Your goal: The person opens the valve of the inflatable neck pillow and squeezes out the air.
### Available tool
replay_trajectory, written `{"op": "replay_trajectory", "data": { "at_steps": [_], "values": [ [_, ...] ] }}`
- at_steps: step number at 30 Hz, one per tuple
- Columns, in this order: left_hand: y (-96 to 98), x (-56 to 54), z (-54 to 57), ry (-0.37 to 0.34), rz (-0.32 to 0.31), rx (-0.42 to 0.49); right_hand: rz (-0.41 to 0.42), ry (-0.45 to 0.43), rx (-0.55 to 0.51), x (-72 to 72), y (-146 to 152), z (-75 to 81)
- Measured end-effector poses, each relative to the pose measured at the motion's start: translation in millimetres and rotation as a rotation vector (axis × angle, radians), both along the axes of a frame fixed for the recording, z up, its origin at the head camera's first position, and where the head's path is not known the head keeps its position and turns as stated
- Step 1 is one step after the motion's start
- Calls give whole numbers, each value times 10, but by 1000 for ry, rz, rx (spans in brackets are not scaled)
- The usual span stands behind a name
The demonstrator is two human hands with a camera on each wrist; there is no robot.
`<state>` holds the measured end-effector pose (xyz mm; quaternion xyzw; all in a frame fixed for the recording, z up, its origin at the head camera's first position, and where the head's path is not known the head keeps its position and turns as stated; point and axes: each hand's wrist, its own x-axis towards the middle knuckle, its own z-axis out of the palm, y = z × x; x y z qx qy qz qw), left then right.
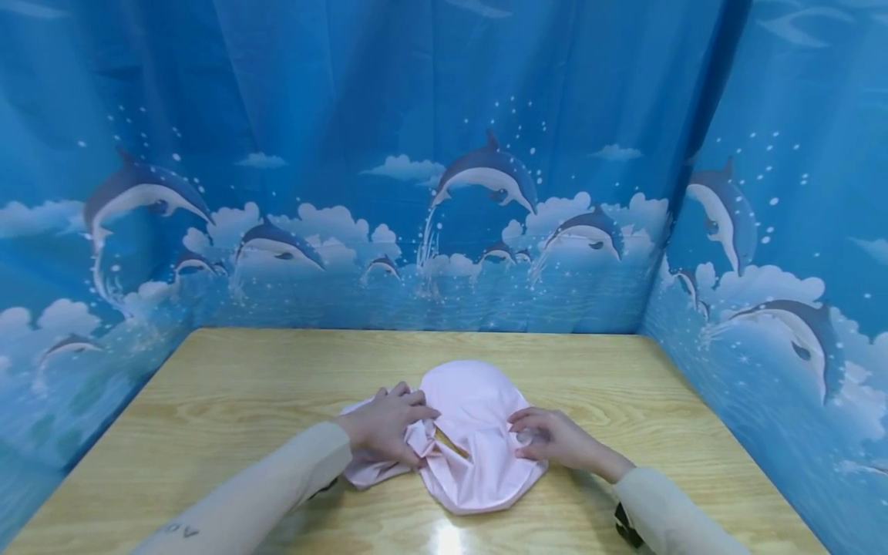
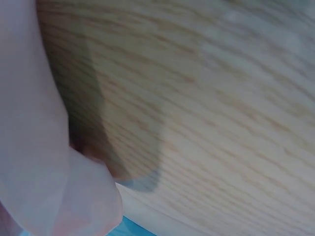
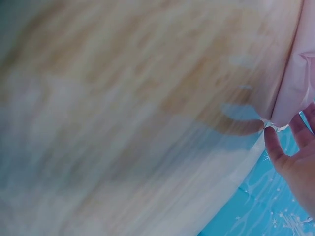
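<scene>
A pale pink cloth piece [image 1: 479, 401] lies on the wooden table, with a smooth rounded part at the back and creased folds in front. Between the folds, a narrow slit shows a strip of yellowish brown. My left hand [image 1: 388, 424] grips a bunched fold on its left side, more of the fabric spreading under the palm. On the right, my right hand [image 1: 555, 441] pinches the edge between thumb and fingers. The right wrist view has those fingertips [image 3: 273, 142] at the hem. Pink fabric [image 2: 34, 128] covers most of the left hand in the left wrist view.
The wood-grain table [image 1: 264, 370] reaches back to a blue curtain [image 1: 333, 116] printed with dolphins and clouds. The curtain also encloses the left and right sides. Light sleeves [image 1: 243, 493] cover both forearms, and a dark band [image 1: 627, 526] shows beneath the right one.
</scene>
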<state>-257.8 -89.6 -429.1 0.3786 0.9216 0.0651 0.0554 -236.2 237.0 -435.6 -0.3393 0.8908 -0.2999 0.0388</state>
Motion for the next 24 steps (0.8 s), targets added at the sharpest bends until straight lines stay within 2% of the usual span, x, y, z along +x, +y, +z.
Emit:
{"op": "replay_trajectory", "data": {
  "at_steps": [6, 13, 20, 24],
  "values": [
    [-10, 9, 5, -17, 11, 39, 8, 11, -11, -10, 5, -23],
    [22, 11, 51, -68, 35, 24, 17, 16, -19, -19, -5, -26],
    [30, -25, 28, -12, 21, 16, 26, 8, -32, -18, -29, -15],
    [26, -30, -3, -9, 27, 16, 38, 11, -39, -19, -52, -13]
  ]
}}
